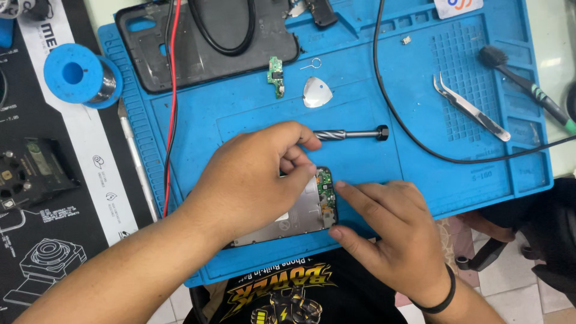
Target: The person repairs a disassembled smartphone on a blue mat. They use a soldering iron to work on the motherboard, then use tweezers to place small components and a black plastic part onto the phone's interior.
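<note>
An opened phone (300,213) lies on the blue work mat (384,174), its silver shield plate and green circuit board exposed. My left hand (249,180) rests over the phone's left part, fingers curled, tips touching its top edge near the board. My right hand (390,231) lies flat at the phone's right edge, forefinger tip against the board corner, thumb by the lower corner. A small screwdriver (351,134) with a twisted grip lies just beyond my left fingers.
On the mat lie a black phone back cover (204,54), a small green board (276,76), a white pick (316,92), tweezers (471,108), a brush (528,87) and a black cable (408,129). A blue solder spool (78,75) sits left, with red and black wires (170,108).
</note>
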